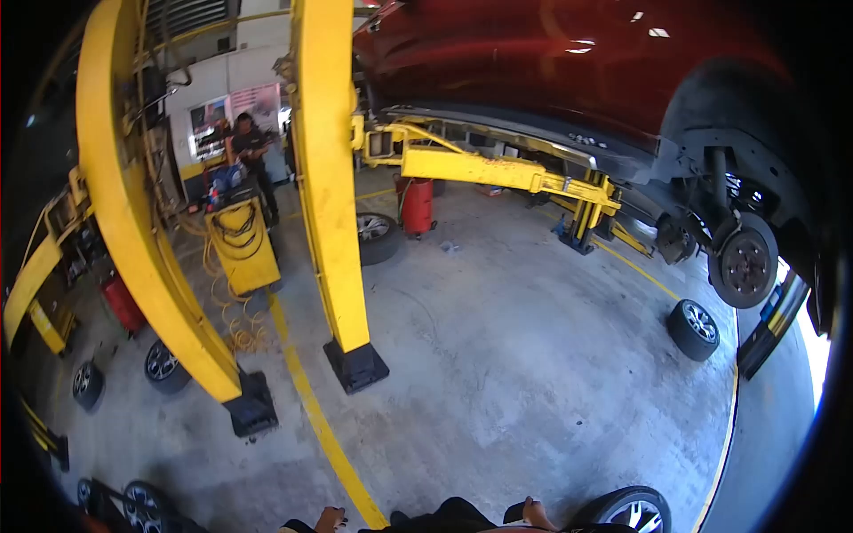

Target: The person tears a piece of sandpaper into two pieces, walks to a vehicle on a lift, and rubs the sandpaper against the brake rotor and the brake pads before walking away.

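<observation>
My left hand (331, 520) shows at the bottom edge, left of my dark clothing (453, 515), above the grey floor near the yellow line (324, 426). My right hand (536, 513) is at the bottom edge too, right of my body. Both hands are small and cut off by the frame, so their fingers cannot be made out. A wheel with a silver rim (635, 513) lies just right of my right hand; the two appear apart. No object is visible in either hand.
A dark red car (533, 62) stands raised on a yellow lift arm (480, 167), its brake disc (746, 268) bare. Yellow lift posts (324, 178) rise ahead. A loose wheel (695, 329) lies right. A person (251, 147) stands behind a yellow cabinet (242, 249) with an orange hose (244, 338).
</observation>
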Demonstrator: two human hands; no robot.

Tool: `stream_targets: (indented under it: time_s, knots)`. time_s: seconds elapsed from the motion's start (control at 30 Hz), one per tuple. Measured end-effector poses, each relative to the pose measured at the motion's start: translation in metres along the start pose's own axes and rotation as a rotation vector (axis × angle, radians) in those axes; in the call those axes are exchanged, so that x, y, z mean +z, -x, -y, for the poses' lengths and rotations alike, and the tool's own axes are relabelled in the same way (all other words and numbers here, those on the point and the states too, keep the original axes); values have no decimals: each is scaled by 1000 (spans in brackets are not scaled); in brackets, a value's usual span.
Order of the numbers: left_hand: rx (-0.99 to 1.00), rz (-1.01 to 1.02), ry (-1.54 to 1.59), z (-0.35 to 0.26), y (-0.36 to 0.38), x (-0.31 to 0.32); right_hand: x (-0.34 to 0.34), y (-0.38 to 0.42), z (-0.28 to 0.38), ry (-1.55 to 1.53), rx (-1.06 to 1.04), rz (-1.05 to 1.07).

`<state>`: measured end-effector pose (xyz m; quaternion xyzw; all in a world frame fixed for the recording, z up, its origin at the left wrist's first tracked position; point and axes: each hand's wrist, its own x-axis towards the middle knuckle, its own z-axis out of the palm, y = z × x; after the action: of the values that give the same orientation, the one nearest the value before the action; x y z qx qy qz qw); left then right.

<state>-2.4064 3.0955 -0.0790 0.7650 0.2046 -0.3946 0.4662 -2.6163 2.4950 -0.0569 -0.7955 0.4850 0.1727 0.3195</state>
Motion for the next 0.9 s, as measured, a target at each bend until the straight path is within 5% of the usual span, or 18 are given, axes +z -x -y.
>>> stream_targets:
  time_s: [0.2,0.47,0.8,0.9]
  knots:
    - [117,-164,69,-167,-66,17,5,-24,51,-287,52,-223]
    - [204,81,-478,-262,-91,73,-14,-90,48,-794,-15,-562]
    - [481,308,-847,-360,-103,230,-115,-244,-87,-1348,-110,-980]
    - [540,388,-991,-380,-108,257,-74,-316,-169,-1523,-89,-1106]
